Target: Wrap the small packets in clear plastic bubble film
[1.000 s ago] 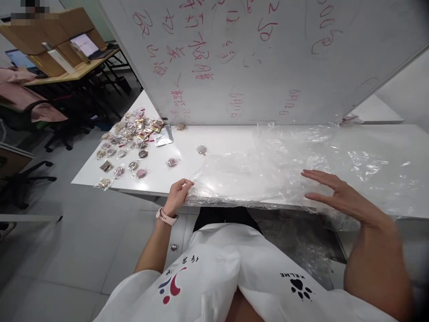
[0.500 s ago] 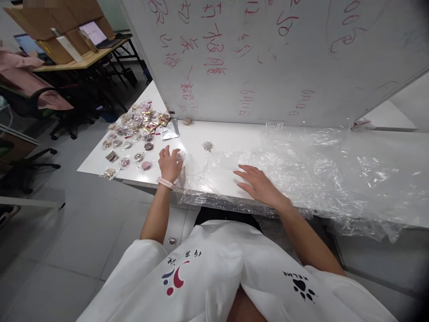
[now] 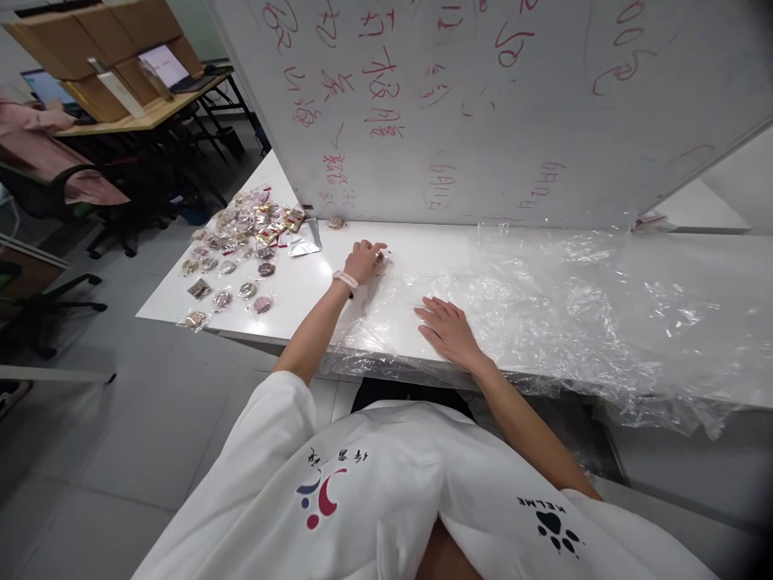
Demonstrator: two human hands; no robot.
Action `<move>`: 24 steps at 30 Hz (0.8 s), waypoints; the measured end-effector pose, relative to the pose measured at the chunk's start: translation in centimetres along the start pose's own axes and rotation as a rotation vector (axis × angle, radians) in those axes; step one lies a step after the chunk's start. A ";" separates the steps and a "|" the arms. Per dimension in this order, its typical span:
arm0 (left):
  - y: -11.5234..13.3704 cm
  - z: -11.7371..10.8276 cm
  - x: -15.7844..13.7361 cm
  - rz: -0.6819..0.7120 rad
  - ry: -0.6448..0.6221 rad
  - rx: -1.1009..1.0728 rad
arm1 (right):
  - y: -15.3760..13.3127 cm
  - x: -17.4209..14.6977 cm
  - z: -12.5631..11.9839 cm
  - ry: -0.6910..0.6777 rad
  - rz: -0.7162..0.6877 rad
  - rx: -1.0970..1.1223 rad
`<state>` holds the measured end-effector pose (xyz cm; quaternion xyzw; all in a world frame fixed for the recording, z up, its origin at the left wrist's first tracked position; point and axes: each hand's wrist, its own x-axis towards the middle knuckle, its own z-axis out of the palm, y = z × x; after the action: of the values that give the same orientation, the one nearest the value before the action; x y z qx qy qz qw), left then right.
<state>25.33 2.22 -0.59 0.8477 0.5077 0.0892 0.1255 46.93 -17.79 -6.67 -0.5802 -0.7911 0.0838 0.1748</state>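
Note:
My left hand [image 3: 364, 262], with a pale band on its wrist, curls its fingers over a small dark wrapped snack [image 3: 379, 256] on the white table. The fingers cover most of the snack. My right hand [image 3: 448, 329] lies palm down with its fingers stretched out on a clear plastic sheet [image 3: 543, 314], holding nothing. To the left of my left hand, several individually wrapped round snacks lie loose, among them a pink one [image 3: 262, 304] and a dark one [image 3: 266, 269]. Behind them is a heap of gold packets [image 3: 274, 225] and other wrapped pieces.
A silver pouch [image 3: 305, 239] lies beside the heap, and one wrapped snack [image 3: 336, 223] sits at the foot of the whiteboard [image 3: 483, 121]. Crumpled plastic hangs over the table's front edge. At the far left a person in pink [image 3: 36, 137] sits at a wooden desk [image 3: 145, 113].
My left hand has moved right and farther back, onto the spot where a wrapped snack lay. My right hand has shifted slightly left and flattened onto the plastic.

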 end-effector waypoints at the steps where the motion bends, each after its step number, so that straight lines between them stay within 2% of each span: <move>1: 0.6 0.3 0.7 0.016 -0.082 0.061 | 0.0 0.0 0.0 0.000 0.001 0.004; 4: 1.1 0.7 1.9 0.050 -0.205 0.163 | 0.1 0.0 0.1 -0.014 0.003 0.013; 7: -0.1 0.4 2.2 0.015 -0.170 0.140 | 0.3 0.5 0.1 -0.066 0.022 0.014; 9: -1.6 -0.2 1.8 -0.069 -0.074 0.035 | 0.5 1.4 0.0 -0.126 0.033 0.022; 11: -3.1 -1.3 1.0 -0.153 0.078 -0.139 | 0.9 2.8 -0.5 -0.200 0.038 0.041; 14: -5.1 -3.5 -0.8 -0.216 0.259 -0.310 | 1.9 6.1 -1.8 -0.243 0.056 0.071; 17: -6.0 -5.6 -2.5 -0.221 0.326 -0.340 | 3.5 10.5 -3.4 -0.153 0.050 0.067; 19: -6.2 -6.1 -2.9 -0.218 0.370 -0.348 | 4.9 13.5 -4.4 -0.079 0.053 0.034; 22: -6.1 -5.1 -2.3 -0.248 0.431 -0.329 | 6.4 16.7 -5.4 0.034 0.130 -0.036; 24: -6.1 -3.5 -1.4 -0.282 0.462 -0.305 | 6.3 17.1 -6.0 0.150 0.152 -0.061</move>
<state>18.61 4.16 0.89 0.6974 0.6163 0.3364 0.1438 50.21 -0.08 -0.18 -0.6483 -0.7316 0.0292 0.2090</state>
